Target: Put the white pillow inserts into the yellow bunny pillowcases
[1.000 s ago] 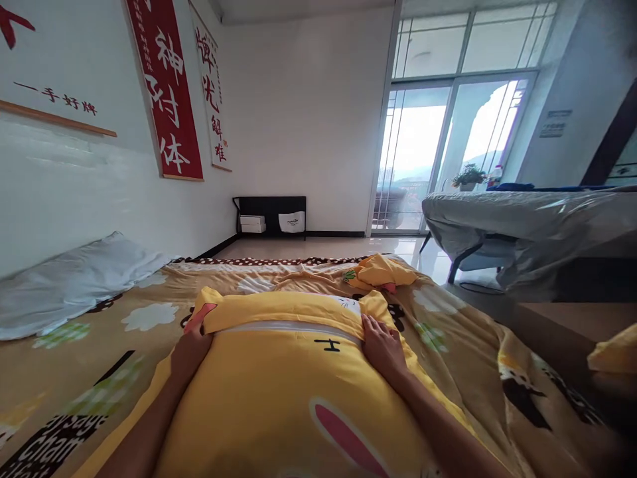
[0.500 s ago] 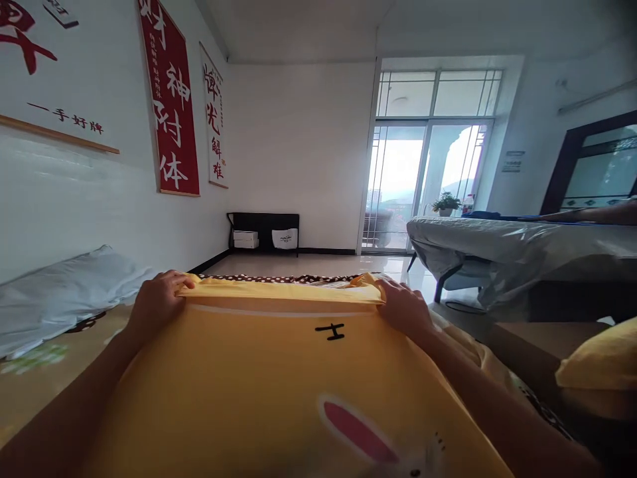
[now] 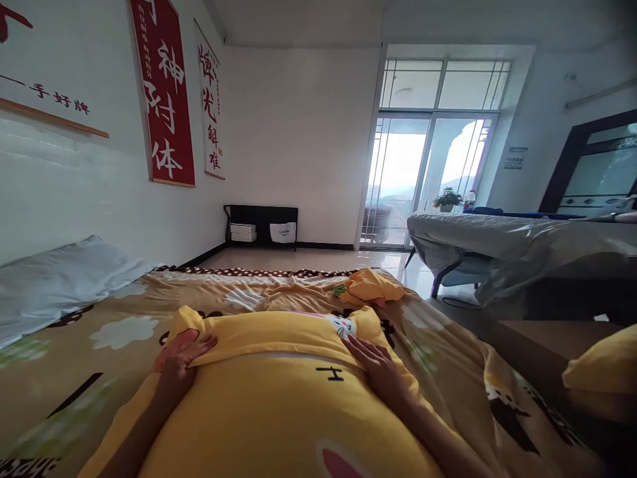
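Pillow (image 3: 279,411): rests on patterned blanket (image 3: 124,332).
Left hand (image 3: 182,360), right hand (image 3: 382,373): lie flat, fingers loosely spread, near pillow's far corners.
Feel: probably light, soft.
Hold: best by corners.

You seem to be in a home. You face a patterned blanket (image 3: 448,378), white pillow (image 3: 74,282), wall scrolls (image 3: 172,99) and glass doors (image 3: 398,176).

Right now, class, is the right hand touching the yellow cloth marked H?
Touching. The head view shows the right hand laid on the yellow cloth, fingers stretched over its folded strip, with no visible gap.
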Demonstrator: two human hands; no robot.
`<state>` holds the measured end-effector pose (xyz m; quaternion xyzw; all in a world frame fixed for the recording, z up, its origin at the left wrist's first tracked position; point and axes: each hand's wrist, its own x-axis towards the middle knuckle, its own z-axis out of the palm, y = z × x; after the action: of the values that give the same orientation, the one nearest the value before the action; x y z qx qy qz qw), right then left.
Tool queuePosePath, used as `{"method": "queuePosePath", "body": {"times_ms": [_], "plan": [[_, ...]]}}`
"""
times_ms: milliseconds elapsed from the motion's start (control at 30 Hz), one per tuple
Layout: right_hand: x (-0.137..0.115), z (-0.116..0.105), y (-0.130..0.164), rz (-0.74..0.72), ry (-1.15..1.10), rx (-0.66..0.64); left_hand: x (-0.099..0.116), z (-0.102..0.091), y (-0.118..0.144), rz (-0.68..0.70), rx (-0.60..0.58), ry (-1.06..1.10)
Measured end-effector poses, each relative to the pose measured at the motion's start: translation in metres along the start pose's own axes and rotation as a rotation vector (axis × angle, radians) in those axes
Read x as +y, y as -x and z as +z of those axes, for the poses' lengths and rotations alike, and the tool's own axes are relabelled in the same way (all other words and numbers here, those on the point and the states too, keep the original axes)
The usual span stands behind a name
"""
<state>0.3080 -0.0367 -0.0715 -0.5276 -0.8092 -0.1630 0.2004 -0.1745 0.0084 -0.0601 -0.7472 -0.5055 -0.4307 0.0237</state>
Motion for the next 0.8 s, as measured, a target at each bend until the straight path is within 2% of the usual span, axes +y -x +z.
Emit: {"method": "queuePosePath", "body": {"times_ms": [33,100,333,433,533,633,733,800], "plan": [[0.000,0.011,0.008,0.030,-0.034,0.015,-0.005,0.006,0.006,-0.014,-0.021,0.025],[0.001,0.020,0.014,0.079,-0.095,0.021,-0.011,0.009,0.010,-0.028,-0.071,0.064],[0.003,0.005,0.007,0.145,-0.247,-0.049,-0.011,0.001,0.007,-0.058,-0.055,0.098],[-0.001,0.005,0.007,0.181,-0.268,-0.049,-0.021,0.009,0.013,-0.060,-0.035,0.088],[-0.003,-0.001,0.005,0.175,-0.311,-0.085,-0.041,0.019,0.019,-0.057,-0.003,0.087],[0.002,-0.024,-0.001,0.100,-0.389,-0.171,-0.062,0.027,0.019,-0.066,0.002,0.055],[0.006,-0.066,-0.012,0.041,-0.439,-0.367,-0.072,0.027,0.017,-0.090,-0.056,0.034],[0.002,-0.098,-0.028,0.039,-0.428,-0.413,-0.073,0.026,0.017,-0.083,-0.076,0.049]]}}
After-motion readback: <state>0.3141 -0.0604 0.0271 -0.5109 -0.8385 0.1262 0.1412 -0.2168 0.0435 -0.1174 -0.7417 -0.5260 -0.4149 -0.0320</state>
